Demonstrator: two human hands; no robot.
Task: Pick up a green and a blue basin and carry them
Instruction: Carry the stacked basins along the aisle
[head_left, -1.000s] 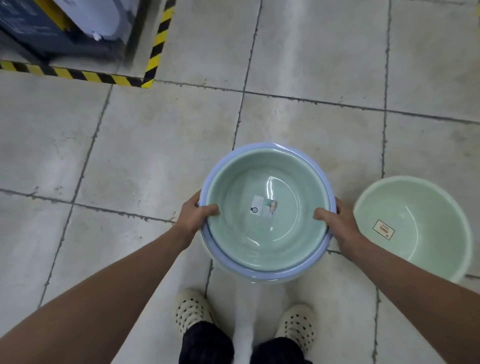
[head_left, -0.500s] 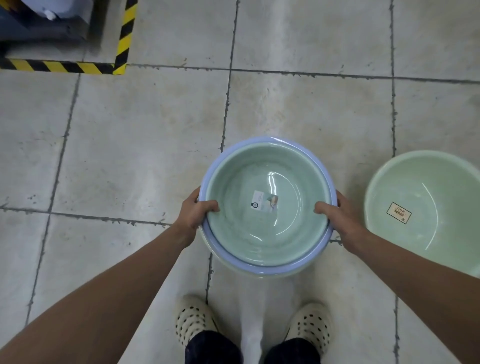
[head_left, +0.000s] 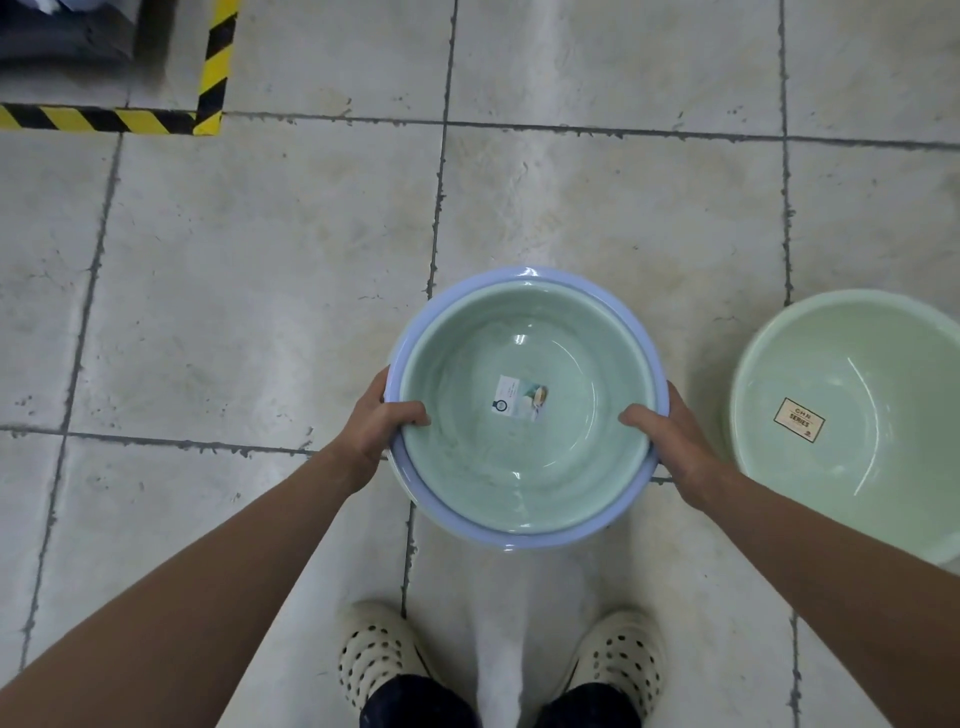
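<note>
**2 nested basins in both grips, ready for the carry**

The left grip (head_left: 382, 426) and the right grip (head_left: 670, 441) each clamp 1 side of the stack. The thumb lies over the rim on the inside, and the other fingers go around the outside. Between the 2 grips sits the round pale green plastic basin (head_left: 561, 452). It is nested inside the slightly wider round light blue plastic basin (head_left: 519, 540), whose rim shows as a ring around it. A small paper sticker (head_left: 519, 404) lies on the bottom of the green one, about midway between the grips.

The stack seems to be off the grey tiled floor (head_left: 260, 260), ahead of the cream perforated shoes (head_left: 374, 654). I judge that the picking up is done and the carrying is the step in hand.

Just outside the right grip, a second, paler green plastic basin (head_left: 872, 374) stands on the floor, apart from the stack. Far beyond the left grip runs a yellow and black striped tape (head_left: 213, 67).

The next move calls for firm pressure on both rims so that the inner basin does not slide. The stack must also be held level and pass the floor basin beside the right grip without knocking it.
</note>
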